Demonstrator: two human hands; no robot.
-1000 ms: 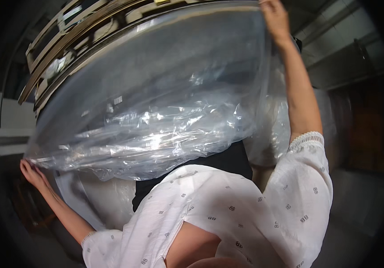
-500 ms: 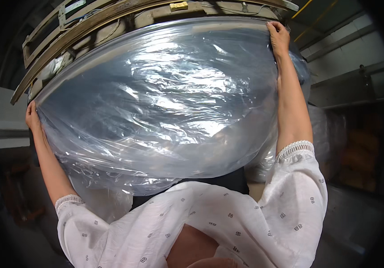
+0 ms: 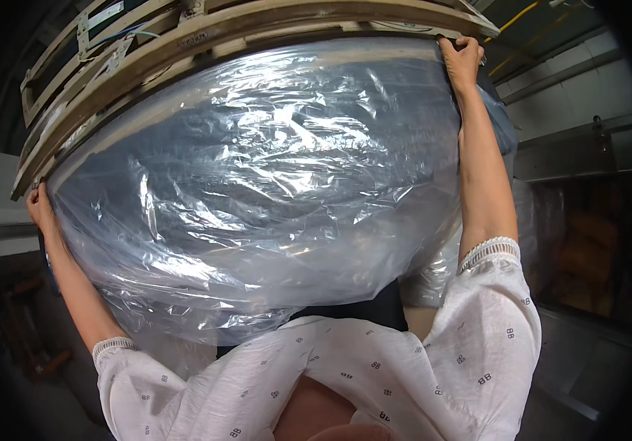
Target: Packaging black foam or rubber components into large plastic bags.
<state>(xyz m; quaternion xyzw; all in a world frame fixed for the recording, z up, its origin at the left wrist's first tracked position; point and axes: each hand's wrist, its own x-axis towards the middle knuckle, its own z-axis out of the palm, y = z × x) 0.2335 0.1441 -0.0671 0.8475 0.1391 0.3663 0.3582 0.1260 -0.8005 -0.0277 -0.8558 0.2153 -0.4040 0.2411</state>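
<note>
A wide sheet of clear plastic film (image 3: 272, 176) is stretched between my two hands, wrinkled and glossy, its lower part hanging toward my lap. At the far left, my left hand (image 3: 41, 206) is closed on the film's left corner, close under the end of a wooden bar (image 3: 205, 28). My right hand (image 3: 463, 62) pinches the far right corner, beside the bar's right end. A dark surface shows through the film. The film's far edge lies along the bar, and parts of my fingertips are hidden.
Behind the bar stands a slatted wooden frame (image 3: 66, 70) with metal fittings and a thin cable. More crumpled clear plastic (image 3: 433, 275) lies to the right of my lap. Pale wall panels (image 3: 562, 81) and an orange-brown stack (image 3: 591, 250) are farther right.
The wooden bar has come nearer and lower, covering a yellow block that showed behind it. My left hand has shifted slightly left and down; the film's wrinkles have changed.
</note>
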